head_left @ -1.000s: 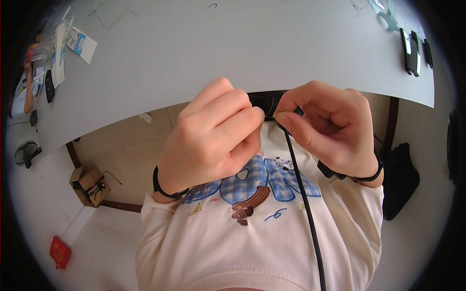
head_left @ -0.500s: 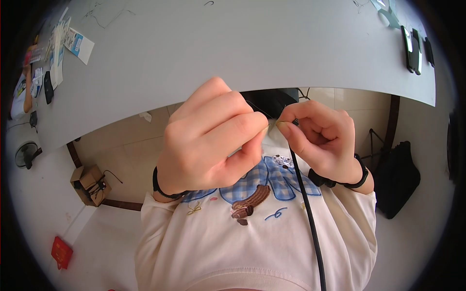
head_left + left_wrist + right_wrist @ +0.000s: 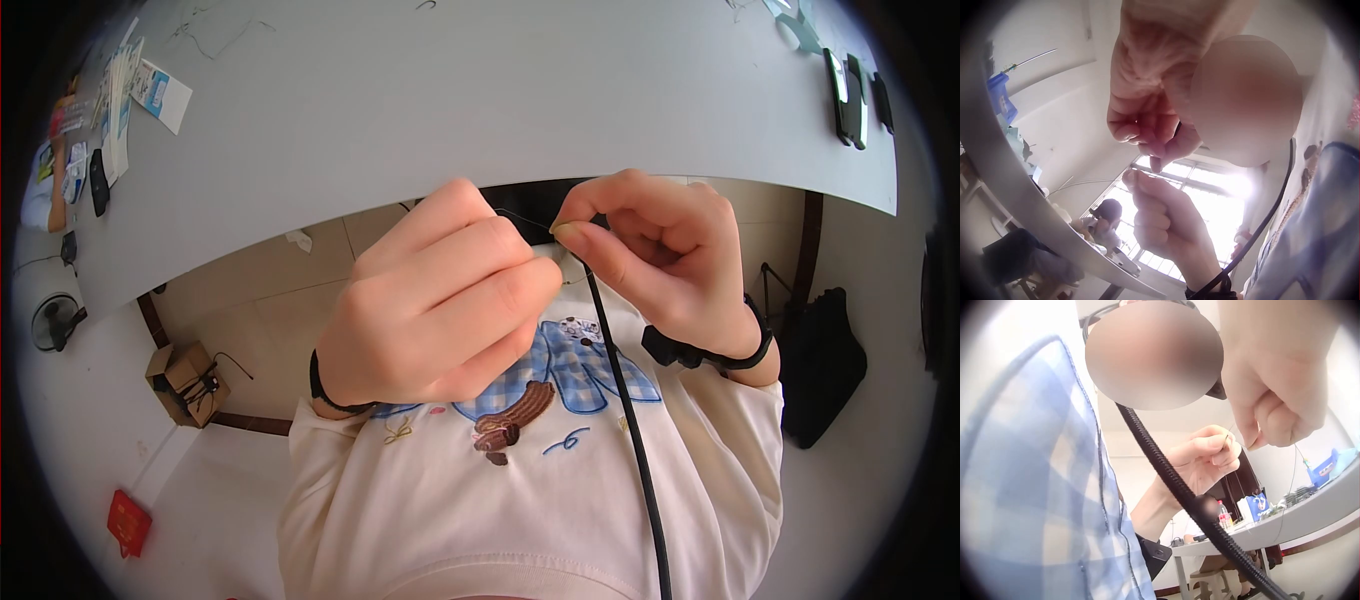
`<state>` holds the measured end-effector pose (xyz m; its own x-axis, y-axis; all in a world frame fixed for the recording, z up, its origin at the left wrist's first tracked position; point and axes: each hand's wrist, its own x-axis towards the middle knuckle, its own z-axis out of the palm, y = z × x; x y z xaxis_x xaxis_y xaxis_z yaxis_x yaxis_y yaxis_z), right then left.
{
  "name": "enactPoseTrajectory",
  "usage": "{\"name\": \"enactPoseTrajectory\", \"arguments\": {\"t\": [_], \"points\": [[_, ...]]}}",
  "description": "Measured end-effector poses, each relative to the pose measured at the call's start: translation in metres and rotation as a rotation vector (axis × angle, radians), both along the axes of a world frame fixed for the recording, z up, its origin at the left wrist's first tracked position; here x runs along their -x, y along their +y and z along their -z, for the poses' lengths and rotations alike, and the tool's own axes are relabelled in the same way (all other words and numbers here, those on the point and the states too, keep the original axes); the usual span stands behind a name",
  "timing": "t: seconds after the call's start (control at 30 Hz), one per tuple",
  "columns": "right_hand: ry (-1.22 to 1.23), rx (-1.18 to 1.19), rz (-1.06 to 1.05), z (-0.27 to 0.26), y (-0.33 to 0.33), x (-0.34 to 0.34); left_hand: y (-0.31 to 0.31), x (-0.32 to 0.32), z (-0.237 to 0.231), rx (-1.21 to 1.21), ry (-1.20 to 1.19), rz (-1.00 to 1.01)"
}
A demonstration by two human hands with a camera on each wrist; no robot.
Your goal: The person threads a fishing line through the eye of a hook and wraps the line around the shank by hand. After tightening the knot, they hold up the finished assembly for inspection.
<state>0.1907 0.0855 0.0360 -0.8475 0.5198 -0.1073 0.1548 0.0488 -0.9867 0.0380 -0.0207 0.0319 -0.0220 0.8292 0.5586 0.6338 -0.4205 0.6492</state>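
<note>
In the head view my left hand [image 3: 450, 300] is in front of my chest with its back toward the camera and its fingers curled. Seen from the right wrist, its thumb and forefinger pinch a thin dark sliver [image 3: 1228, 440]; I cannot tell its kind. My right hand [image 3: 665, 260] pinches a fine pale thread [image 3: 522, 217] between thumb and forefinger tips. That thread trails leftward from the right fingertips in the left wrist view [image 3: 1088, 182]. Both hands' fingertips are close together, just off the table's near edge.
A black cord [image 3: 630, 410] hangs down over my shirt. The grey table [image 3: 480, 100] bears a small dark curved piece [image 3: 427, 5], loose threads, paper packets [image 3: 160, 92] and dark devices [image 3: 848, 100]. An open cardboard box [image 3: 187, 385] stands below left. Another person sits beyond the table.
My right hand first moved down and away from the left, then came back up beside it. The left hand has dipped slightly and turned, so its fingertips are now hidden. Both keep pinching.
</note>
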Motion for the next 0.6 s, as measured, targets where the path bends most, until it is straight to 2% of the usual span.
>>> {"name": "enactPoseTrajectory", "arguments": {"t": [0.23, 0.53, 0.6], "points": [[-0.053, -0.100, -0.089, -0.018, 0.009, 0.004, 0.001, -0.001, 0.000, 0.006, 0.062, 0.036], [0.022, -0.433, -0.129, -0.028, 0.000, -0.003, 0.004, 0.000, 0.000, 0.012, 0.124, -0.015], [0.155, -0.569, -0.063, -0.020, -0.009, -0.005, 0.005, 0.000, 0.002, -0.006, 0.121, -0.033]]}}
